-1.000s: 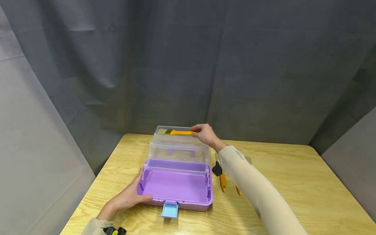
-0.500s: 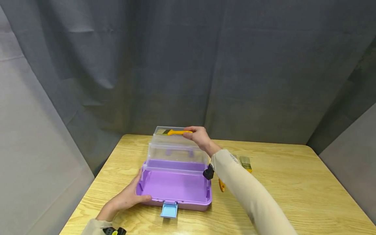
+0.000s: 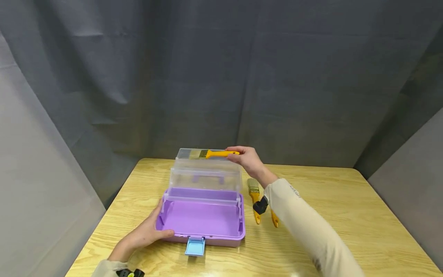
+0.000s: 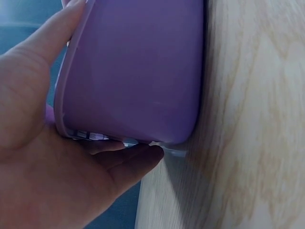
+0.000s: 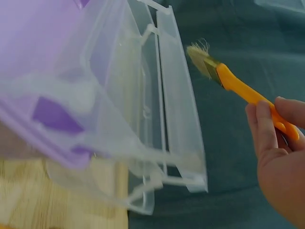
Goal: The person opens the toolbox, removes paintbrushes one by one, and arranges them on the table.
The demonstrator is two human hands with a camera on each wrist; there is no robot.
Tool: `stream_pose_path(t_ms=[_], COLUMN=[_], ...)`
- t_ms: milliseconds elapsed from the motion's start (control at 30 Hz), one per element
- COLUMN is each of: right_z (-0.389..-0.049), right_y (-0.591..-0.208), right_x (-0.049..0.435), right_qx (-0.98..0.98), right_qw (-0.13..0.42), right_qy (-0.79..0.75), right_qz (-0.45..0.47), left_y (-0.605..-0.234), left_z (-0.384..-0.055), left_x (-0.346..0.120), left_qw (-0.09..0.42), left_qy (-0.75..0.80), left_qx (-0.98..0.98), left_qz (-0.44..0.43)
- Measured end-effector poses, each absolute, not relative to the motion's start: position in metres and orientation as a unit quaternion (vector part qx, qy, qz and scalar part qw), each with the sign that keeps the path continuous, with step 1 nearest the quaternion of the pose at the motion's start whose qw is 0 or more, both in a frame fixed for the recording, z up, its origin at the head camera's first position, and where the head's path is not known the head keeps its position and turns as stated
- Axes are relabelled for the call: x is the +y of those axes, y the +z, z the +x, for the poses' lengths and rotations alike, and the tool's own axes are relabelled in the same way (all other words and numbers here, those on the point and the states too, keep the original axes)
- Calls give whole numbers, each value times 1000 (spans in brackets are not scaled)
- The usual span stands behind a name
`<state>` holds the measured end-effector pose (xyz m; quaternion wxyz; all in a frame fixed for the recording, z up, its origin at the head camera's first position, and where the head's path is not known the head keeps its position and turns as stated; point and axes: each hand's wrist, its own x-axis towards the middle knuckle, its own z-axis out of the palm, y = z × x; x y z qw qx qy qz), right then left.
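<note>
A purple storage box [image 3: 200, 221] stands on the wooden table with its lid area raised and clear plastic trays [image 3: 205, 180] fanned up behind it. My left hand [image 3: 145, 232] grips the box's left side, thumb on the front rim; the left wrist view shows fingers bent round the box's purple wall [image 4: 133, 67]. My right hand [image 3: 250, 159] pinches the yellow handle end of a flat paintbrush [image 3: 216, 154]. In the head view its bristles point left over the topmost tray. From the right wrist view, the brush [image 5: 243, 90] is apart from the trays.
Two more yellow-handled paintbrushes lie right of the box: one brush [image 3: 254, 186] shows nearly whole, the other brush [image 3: 274, 218] is mostly under my right forearm. A light blue latch [image 3: 195, 247] hangs open at the box's front. A grey curtain [image 3: 221, 77] stands behind the table.
My right hand and the paintbrush shift slightly left, then back right over the top tray. My left hand keeps its place on the box. The head view turns a little.
</note>
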<state>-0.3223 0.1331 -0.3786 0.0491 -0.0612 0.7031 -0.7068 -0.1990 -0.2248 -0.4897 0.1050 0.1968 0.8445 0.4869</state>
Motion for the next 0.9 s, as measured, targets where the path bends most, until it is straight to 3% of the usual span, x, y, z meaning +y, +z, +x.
stream_pose_path(t_ms=[433,900], right_z=[-277,-253], right_y=[-375,-412], right_x=[213,316], right_qx=[620,464], right_qw=[72,126], right_qy=[-776,-861], right_qz=[-91,-166], left_y=[-496,-496], left_z=[-203,-202], left_x=[-234,-238], left_qw=[82,91], left_qy=[504,504], left_qx=[828,830], left_qz=[233,222])
